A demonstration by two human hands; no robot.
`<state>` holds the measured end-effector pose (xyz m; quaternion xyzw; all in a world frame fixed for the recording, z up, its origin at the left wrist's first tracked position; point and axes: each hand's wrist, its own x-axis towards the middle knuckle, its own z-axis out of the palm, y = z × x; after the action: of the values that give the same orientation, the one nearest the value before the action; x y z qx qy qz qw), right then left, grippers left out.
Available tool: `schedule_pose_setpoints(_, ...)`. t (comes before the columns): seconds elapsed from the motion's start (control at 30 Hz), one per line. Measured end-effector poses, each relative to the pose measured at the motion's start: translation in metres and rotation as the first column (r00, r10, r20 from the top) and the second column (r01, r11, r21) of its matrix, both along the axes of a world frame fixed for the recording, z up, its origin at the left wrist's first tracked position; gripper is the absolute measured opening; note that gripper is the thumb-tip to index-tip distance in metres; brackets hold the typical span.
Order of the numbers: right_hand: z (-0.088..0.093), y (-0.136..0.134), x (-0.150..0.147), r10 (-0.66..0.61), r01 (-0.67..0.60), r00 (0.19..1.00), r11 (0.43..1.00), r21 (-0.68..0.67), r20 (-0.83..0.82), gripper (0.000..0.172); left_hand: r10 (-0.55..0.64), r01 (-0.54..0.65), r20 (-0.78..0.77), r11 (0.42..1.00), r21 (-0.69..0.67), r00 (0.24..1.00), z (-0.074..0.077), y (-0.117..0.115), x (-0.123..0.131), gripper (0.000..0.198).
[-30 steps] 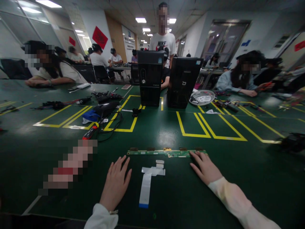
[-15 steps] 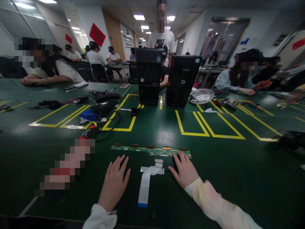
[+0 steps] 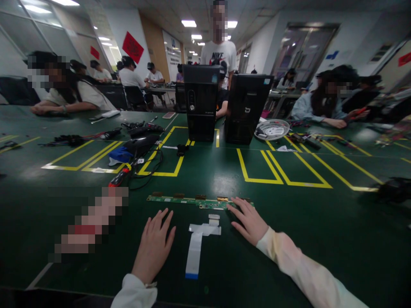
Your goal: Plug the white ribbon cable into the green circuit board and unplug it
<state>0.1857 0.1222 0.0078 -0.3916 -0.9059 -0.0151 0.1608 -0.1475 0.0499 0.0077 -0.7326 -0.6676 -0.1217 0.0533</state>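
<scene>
A long, narrow green circuit board (image 3: 189,200) with copper-coloured tabs along its far edge lies crosswise on the green tabletop (image 3: 272,278). My right hand (image 3: 250,220) is open, its fingertips over the right part of the board and covering some of it. A folded white flat ribbon cable (image 3: 194,254) with a blue end lies between my hands, nearer to me than the board. To the left of the cable, my left hand (image 3: 156,239) rests palm down with its fingers spread, holding nothing.
Two black computer towers (image 3: 201,102) stand beyond yellow tape outlines. Left of centre lie a dark cable bundle and a blue item (image 3: 120,155); a red-and-black handle (image 3: 120,177) is nearer. A white basket (image 3: 271,129) stands at the right back. Several people sit around; one stands behind the towers.
The circuit board has shifted slightly to the left. My right hand's fingers have moved forward and left over it, while my left hand and the ribbon cable stay in place.
</scene>
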Motion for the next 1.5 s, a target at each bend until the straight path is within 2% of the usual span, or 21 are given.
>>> schedule_pose_setpoints(0.2,-0.002,0.002,-0.004,0.015,-0.013,0.999,0.997,-0.072,0.029,0.050,-0.016,0.015,0.026,0.999,0.035,1.000,0.005,-0.003,0.012,0.048)
schedule_pose_setpoints(0.3,-0.002,0.002,-0.003,0.023,-0.021,0.999,0.997,-0.081,0.024,0.049,-0.127,0.125,0.049,0.991,0.041,0.991,0.014,-0.009,0.036,0.048)
schedule_pose_setpoints(0.43,-0.002,0.003,-0.001,0.029,-0.027,0.999,0.996,-0.087,0.024,0.050,-0.334,0.336,0.082,0.942,-0.005,0.939,0.022,-0.015,0.076,0.043)
schedule_pose_setpoints(0.57,-0.001,0.004,-0.002,0.033,-0.031,0.999,0.995,-0.091,0.017,0.050,-0.405,0.410,0.089,0.911,-0.042,0.910,0.020,-0.013,0.105,0.044)
schedule_pose_setpoints(0.7,0.000,0.004,-0.002,0.029,-0.028,0.999,0.994,-0.107,0.015,0.050,-0.401,0.406,0.099,0.913,-0.036,0.911,0.013,-0.009,0.120,0.047)
schedule_pose_setpoints(1.03,-0.001,0.005,0.000,0.034,-0.033,0.999,0.993,-0.116,0.010,0.048,-0.377,0.378,0.065,0.926,-0.002,0.924,0.002,-0.004,0.133,0.052)
schedule_pose_setpoints(1.5,-0.004,0.007,0.001,0.040,-0.040,0.999,0.991,-0.127,-0.005,0.050,-0.366,0.369,0.089,0.929,-0.011,0.926,-0.001,-0.003,0.130,0.053)
